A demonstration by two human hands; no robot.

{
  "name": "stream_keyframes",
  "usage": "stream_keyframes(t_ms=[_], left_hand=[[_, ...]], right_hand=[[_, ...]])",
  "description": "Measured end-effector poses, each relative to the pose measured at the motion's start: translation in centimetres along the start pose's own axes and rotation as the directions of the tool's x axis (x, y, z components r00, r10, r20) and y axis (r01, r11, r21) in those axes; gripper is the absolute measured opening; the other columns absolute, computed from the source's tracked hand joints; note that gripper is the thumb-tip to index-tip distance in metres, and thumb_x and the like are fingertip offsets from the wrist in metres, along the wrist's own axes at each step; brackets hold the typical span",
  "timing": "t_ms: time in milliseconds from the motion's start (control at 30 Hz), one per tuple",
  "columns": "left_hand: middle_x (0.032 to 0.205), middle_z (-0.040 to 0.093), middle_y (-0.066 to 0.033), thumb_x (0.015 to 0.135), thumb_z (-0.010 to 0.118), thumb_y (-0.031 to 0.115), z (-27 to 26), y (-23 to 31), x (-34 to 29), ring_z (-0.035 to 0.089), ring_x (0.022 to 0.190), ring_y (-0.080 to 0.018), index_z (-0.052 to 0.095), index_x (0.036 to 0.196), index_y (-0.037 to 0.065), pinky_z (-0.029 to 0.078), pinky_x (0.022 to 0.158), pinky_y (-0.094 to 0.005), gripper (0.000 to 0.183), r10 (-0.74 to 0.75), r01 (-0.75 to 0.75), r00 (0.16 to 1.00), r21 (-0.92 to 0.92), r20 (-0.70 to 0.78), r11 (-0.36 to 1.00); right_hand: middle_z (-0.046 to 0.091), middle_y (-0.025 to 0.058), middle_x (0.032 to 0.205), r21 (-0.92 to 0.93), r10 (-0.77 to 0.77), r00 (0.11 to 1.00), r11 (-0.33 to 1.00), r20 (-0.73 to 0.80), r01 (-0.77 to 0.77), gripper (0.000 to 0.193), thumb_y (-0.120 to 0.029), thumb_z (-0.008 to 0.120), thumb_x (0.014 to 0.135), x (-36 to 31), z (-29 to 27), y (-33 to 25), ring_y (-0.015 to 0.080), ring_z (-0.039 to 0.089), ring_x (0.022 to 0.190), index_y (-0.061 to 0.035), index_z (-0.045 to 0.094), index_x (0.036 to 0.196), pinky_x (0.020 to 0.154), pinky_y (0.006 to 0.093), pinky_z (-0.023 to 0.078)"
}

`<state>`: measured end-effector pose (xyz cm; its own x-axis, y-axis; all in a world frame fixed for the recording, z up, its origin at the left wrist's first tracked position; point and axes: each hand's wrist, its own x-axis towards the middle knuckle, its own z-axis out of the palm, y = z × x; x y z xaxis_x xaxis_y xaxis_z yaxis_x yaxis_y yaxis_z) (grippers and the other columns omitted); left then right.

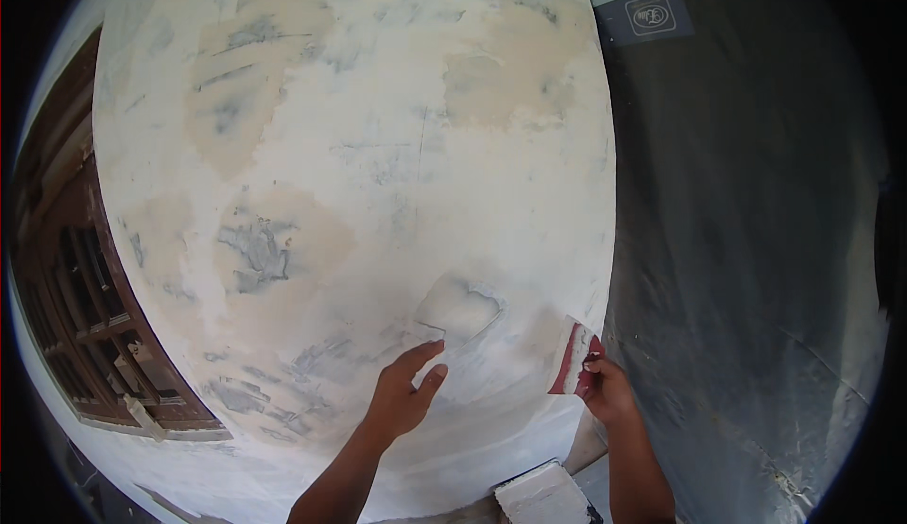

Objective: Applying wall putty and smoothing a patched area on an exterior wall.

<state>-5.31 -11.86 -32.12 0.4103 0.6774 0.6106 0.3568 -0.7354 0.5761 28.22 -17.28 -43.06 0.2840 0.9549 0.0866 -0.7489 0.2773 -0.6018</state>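
Note:
My right hand [609, 390] grips a red-backed putty scraper [573, 361] with pale putty smeared along it, held close to the wall's right edge. To its left, my left hand [404, 394] reaches toward the white wall [378, 231], thumb and fingers apart. Its fingertips are beside a putty patch [463, 311] with a greyish outline, and whether they touch the surface I cannot tell. A faint straight edge shows just above the fingertips. Grey scuffs and beige patches mark the wall around both hands.
Below, between my forearms, sits a squarish container of white putty [543, 496]. A brown wooden window [94, 326] with bars is at the left. On the right stretches a dark grey surface [746, 269], with a blue, white and grey printed panel [642, 0] at its top.

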Motion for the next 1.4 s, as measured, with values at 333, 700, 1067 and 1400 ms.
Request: stream_keyframes(t_ms=[333, 700, 1067, 1400], left_hand=[[0.132, 0.062, -0.0123, 0.096, 0.061, 0.02, -17.8, 11.1, 21.6, 0.057, 0.125, -0.0297, 0.065, 0.124, 0.003, 0.049, 0.103, -0.0394, 0.033, 0.718, -0.371, 0.692, 0.819, -0.069, 0.437], [0.123, 0.068, -0.0111, 0.084, 0.065, 0.01, -19.3, 8.6, 23.6, 0.061, 0.12, -0.0279, 0.071, 0.11, -0.001, 0.05, 0.1, -0.0375, 0.029, 0.887, -0.523, 0.458, 0.826, 0.063, 0.211], [0.124, 0.068, -0.0116, 0.083, 0.063, 0.009, -19.0, 8.4, 23.6, 0.06, 0.121, -0.0281, 0.07, 0.112, -0.001, 0.05, 0.101, -0.0384, 0.031, 0.878, -0.5, 0.476, 0.838, 0.055, 0.218], [0.125, 0.067, -0.0139, 0.077, 0.055, 0.003, -20.1, 7.8, 22.9, 0.059, 0.121, -0.0312, 0.069, 0.11, -0.004, 0.049, 0.102, -0.04, 0.037, 0.858, -0.484, 0.512, 0.84, 0.047, 0.243]], right_hand=[[0.065, 0.0055, 0.093, -0.38, -0.425, 0.804, 0.722, 0.416, 0.579, 0.014, -0.007, 0.06, 0.09, 7.0, 34.5, -17.1, 0.0158, 0.063, 0.08, -0.0015, 0.063, 0.102, 0.075, 0.0325, 0.053], [0.07, 0.0119, 0.097, -0.576, -0.706, 0.372, -0.064, 0.603, 0.815, 0.034, -0.017, 0.064, 0.087, 10.8, 45.5, -27.1, 0.0205, 0.069, 0.083, 0.0052, 0.064, 0.114, 0.078, 0.0334, 0.055], [0.07, 0.0227, 0.111, -0.535, -0.513, 0.155, -0.799, 0.845, 0.274, 0.031, -0.004, 0.051, 0.09, 13.3, 45.8, -17.2, 0.0343, 0.071, 0.096, 0.0041, 0.06, 0.119, 0.076, 0.0426, 0.058], [0.07, 0.0225, 0.09, -0.523, -0.465, 0.246, -0.704, 0.851, 0.481, 0.026, -0.003, 0.051, 0.088, 6.4, 43.4, -13.2, 0.0376, 0.069, 0.081, 0.001, 0.064, 0.111, 0.071, 0.0465, 0.056]])
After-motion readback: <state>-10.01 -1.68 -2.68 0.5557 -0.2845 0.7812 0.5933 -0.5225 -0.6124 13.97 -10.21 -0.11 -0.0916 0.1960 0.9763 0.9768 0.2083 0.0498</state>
